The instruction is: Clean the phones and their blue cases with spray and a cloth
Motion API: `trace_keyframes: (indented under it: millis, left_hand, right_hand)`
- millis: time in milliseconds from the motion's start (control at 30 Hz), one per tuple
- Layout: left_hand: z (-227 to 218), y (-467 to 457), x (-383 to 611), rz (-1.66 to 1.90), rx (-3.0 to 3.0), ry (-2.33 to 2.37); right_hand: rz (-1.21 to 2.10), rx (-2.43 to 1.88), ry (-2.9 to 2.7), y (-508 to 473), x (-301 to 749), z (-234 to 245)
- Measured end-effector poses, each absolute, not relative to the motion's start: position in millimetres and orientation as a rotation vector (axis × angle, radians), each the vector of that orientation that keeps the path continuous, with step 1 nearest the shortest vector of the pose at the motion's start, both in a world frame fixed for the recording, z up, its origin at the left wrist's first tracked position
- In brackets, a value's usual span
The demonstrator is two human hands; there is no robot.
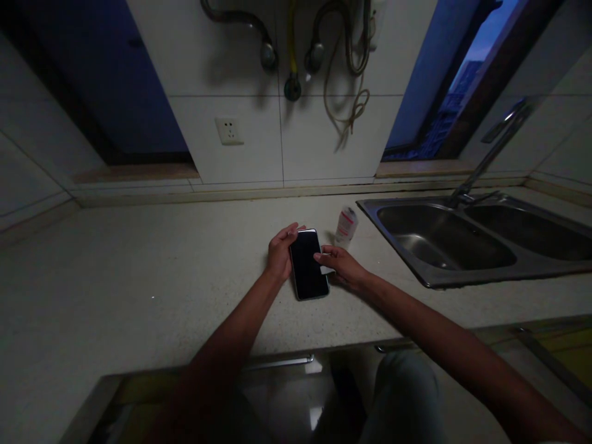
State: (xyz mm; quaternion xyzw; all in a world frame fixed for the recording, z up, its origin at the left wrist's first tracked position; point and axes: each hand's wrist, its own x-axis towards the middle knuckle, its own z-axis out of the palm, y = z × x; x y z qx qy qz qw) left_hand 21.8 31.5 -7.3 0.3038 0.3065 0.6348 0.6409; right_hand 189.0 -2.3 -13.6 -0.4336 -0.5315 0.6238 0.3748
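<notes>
A black smartphone (308, 265) with a dark screen lies flat on the pale speckled countertop (139, 271). My left hand (280, 251) curls around the phone's left edge and top corner, steadying it. My right hand (341, 265) rests at the phone's right edge, its fingers pinching a small white pad or wipe (326, 269) against the screen. A small white bottle with a red label (346, 226) stands just behind my right hand.
A double stainless sink (472, 240) with a tall faucet (494, 148) fills the right. A wall socket (229, 131), hoses and valves (296, 55) hang on the tiled wall. Dark windows sit on both sides. Cabinet handles (277, 362) line the counter's front edge.
</notes>
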Motion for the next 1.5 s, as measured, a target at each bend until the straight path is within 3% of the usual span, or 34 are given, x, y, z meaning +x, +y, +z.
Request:
trace_keyframes:
  millis: [567, 900, 1167, 1500]
  left_hand:
    - [-3.0, 29.6, 21.3, 1.278, 0.786, 0.646]
    - [-17.9, 38.9, 19.2, 1.493, 0.680, 0.720]
    - [-26.7, 45.5, 14.6, 1.540, 0.568, 0.788]
    - [-23.6, 48.5, 14.4, 1.625, 0.404, 0.674]
  right_hand:
    - [1.482, -1.149, -1.233, -1.1, 185.9, -21.6]
    - [1.629, -1.039, -1.384, -0.3, 185.5, -28.1]
    - [1.445, -1.207, -1.697, -2.4, 187.4, -27.0]
    - [1.413, -1.219, -1.426, -3.1, 181.4, -28.0]
